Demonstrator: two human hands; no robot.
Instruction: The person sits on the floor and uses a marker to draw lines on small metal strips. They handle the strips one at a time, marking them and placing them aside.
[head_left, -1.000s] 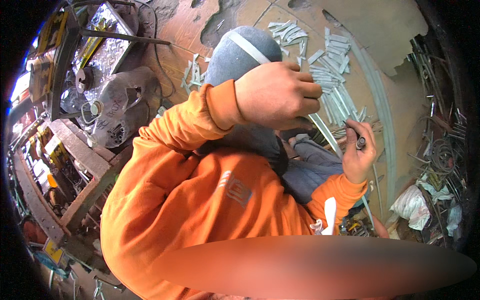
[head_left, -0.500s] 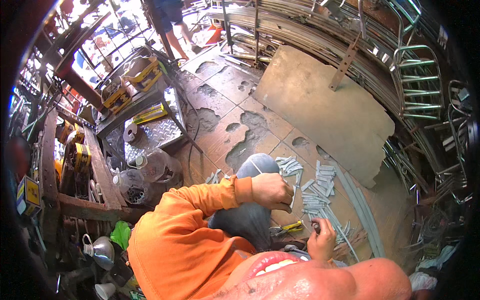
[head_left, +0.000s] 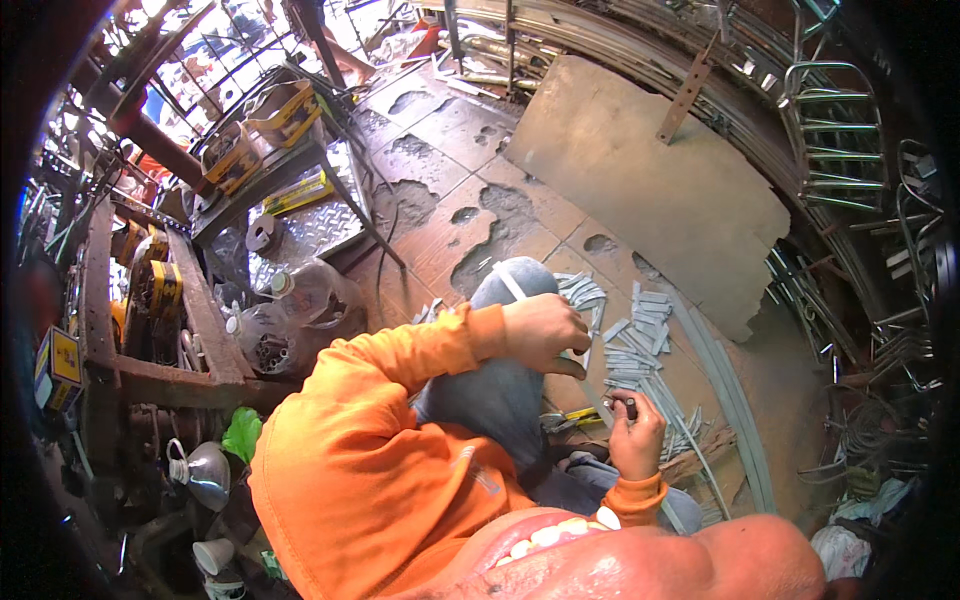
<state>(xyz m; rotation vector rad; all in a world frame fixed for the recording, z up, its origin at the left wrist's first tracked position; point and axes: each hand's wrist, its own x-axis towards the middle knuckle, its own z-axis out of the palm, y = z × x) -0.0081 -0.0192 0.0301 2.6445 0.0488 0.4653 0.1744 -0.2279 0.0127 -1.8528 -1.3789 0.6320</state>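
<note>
The left hand (head_left: 543,333) pinched a pale flat strip (head_left: 595,398), its long axis slanting from the knee (head_left: 533,276), up-left of that grip, down-right toward the right hand (head_left: 637,441), which gripped a dark pen-like cylinder (head_left: 629,407).

- Tiled floor (head_left: 545,228), pitted in patches, below and beyond the left fingers (head_left: 574,342).
- Short grey strips (head_left: 640,340), heaped just beyond the right fingers (head_left: 648,412).
- Smaller strip cluster (head_left: 580,290), beyond the left fingers.
- Long grey strips (head_left: 730,403), side by side, right of the right fingers.
- Yellow-handled tool (head_left: 580,416), left of the right fingers.
</note>
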